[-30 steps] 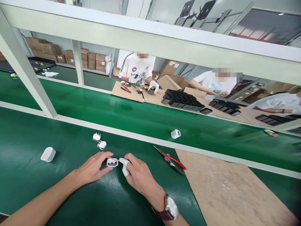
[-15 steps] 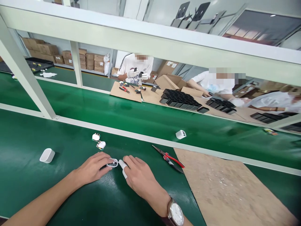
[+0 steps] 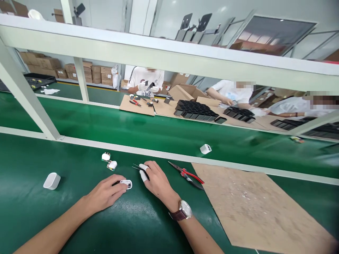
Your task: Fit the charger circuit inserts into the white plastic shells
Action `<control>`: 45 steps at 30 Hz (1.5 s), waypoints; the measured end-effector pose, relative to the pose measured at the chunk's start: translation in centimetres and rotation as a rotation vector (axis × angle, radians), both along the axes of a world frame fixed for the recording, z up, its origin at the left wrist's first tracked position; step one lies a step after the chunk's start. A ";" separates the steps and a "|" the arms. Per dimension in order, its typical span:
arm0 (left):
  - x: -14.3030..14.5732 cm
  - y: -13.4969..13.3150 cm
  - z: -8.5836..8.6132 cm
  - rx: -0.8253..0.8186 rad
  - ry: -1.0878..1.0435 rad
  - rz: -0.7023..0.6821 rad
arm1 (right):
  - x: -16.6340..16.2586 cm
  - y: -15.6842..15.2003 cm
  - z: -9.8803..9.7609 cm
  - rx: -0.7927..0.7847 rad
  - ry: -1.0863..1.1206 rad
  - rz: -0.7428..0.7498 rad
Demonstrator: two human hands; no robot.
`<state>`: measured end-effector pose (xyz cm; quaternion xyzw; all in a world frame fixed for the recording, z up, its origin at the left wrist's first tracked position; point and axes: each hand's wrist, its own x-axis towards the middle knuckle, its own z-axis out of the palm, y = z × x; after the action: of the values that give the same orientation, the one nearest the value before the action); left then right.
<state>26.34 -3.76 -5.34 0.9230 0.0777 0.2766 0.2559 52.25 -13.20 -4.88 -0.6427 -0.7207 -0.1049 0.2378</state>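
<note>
My left hand [image 3: 110, 192] is closed around a small white oval housing [image 3: 129, 183] on the green bench; dark parts and a bit of metal show inside its open top. My right hand [image 3: 156, 178], with white finger cots on two fingers, pinches a pair of tweezers [image 3: 137, 167]. Their two thin prongs point left and stand apart, with nothing visible between them. They are up and to the right of the housing, not touching it. Two small circuit boards with white tops [image 3: 109, 161] lie just beyond my left hand.
Long-nose pliers with red and black handles [image 3: 186, 174] lie by a worn cardboard sheet [image 3: 254, 204] on the right. One white housing [image 3: 52, 181] stands at left, another [image 3: 206, 149] on the green strip beyond the pale rail [image 3: 148, 151]. People handle black cases across the bench.
My right hand has drawn back from the housing, up and to the right, and the tweezer prongs now show clearly. My left hand still holds the housing. The view has shifted slightly.
</note>
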 end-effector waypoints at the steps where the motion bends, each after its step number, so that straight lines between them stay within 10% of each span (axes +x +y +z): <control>1: 0.0 -0.1 0.1 0.005 -0.022 0.005 | -0.4 0.2 0.3 0.026 0.024 0.029; 8: 0.8 -1.0 -0.1 -0.178 -0.008 0.008 | -2.1 1.0 -1.2 0.116 0.065 0.173; 14: 1.7 0.1 0.9 -1.278 -0.171 0.212 | -2.3 0.2 -2.5 0.113 -0.003 0.246; 17: 1.9 0.8 1.5 -1.487 -0.248 0.259 | -2.8 0.0 -2.3 0.095 -0.022 0.274; 24: 1.4 2.5 1.9 -0.885 -0.223 0.374 | -3.5 0.0 -1.7 0.019 -0.070 0.296; 30: 2.0 10.8 6.0 -0.226 0.123 0.694 | -3.4 0.0 -2.1 -0.010 -0.062 0.298; 37: 2.7 20.4 7.4 -0.148 0.253 0.991 | -3.2 -0.1 -2.5 0.051 -0.051 0.236; 45: -2.5 17.3 8.7 -0.183 0.305 0.886 | 1.1 0.9 -3.2 0.053 -0.051 -0.144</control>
<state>23.81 13.52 3.36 0.8047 0.5246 0.2125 0.1793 53.37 -12.28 -8.09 -0.6835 -0.6753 -0.1572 0.2282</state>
